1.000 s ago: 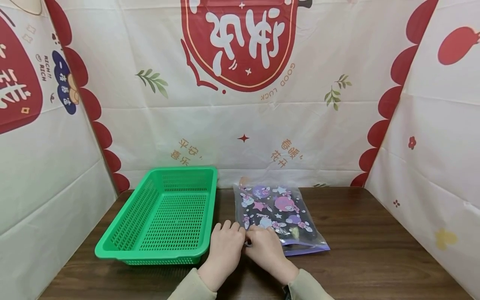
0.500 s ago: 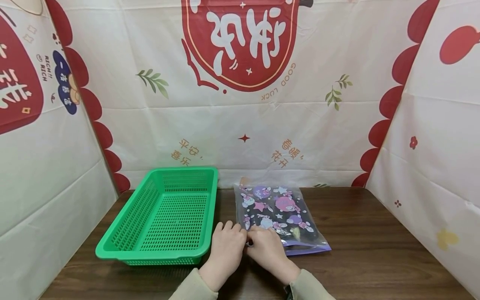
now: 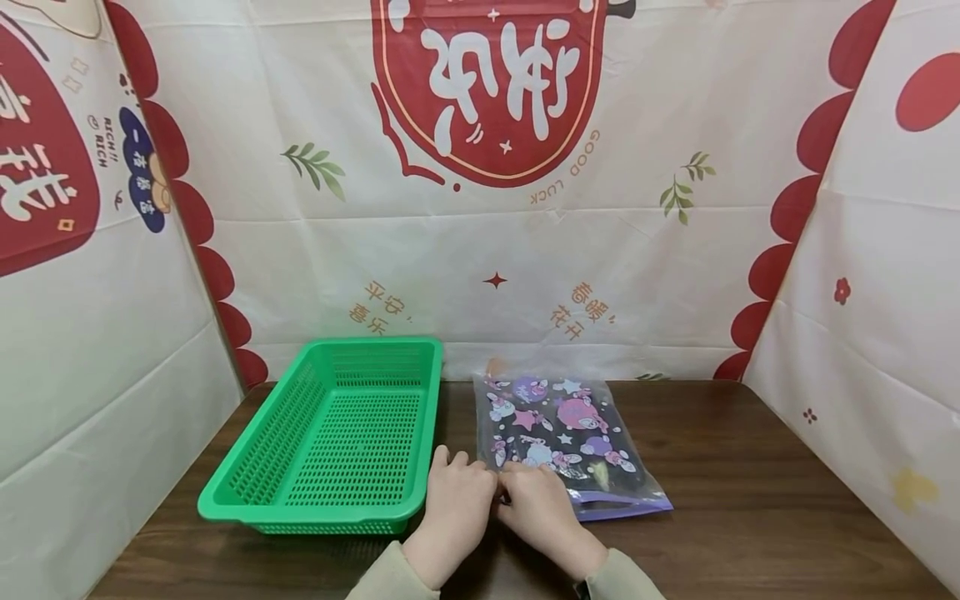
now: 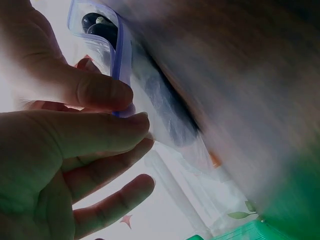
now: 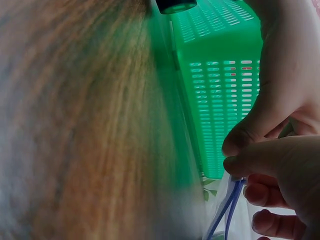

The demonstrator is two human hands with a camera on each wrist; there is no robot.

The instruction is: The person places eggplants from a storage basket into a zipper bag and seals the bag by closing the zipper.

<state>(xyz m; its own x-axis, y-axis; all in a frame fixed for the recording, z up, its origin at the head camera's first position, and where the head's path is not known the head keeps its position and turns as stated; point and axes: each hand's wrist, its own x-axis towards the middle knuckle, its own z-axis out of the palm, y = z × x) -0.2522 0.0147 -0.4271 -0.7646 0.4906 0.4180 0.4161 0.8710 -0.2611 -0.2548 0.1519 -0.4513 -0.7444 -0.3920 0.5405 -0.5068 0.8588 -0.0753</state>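
A clear zip bag (image 3: 558, 429) with cartoon prints lies on the table, its purple zip edge (image 3: 626, 507) toward me. Dark, shiny rounded things (image 4: 103, 31) show through its gaping mouth in the left wrist view; their kind is unclear. At the bag's near left corner, my left hand (image 3: 457, 500) pinches the edge between thumb and forefinger, the other fingers apart. Right beside it, my right hand (image 3: 543, 510) pinches the purple strip (image 5: 231, 202), thumb on top. The two thumbs almost meet, and the gripped corner is partly hidden by the fingers.
A green plastic basket (image 3: 433, 433) with slotted walls stands on the table (image 3: 720, 467), close to my left hand. Printed cloth (image 3: 465, 250) hangs behind the table and along both sides.
The head view has shifted slightly, so everything appears a little farther right and lower. Both hands remain at the same bag corner, with only small finger movement.
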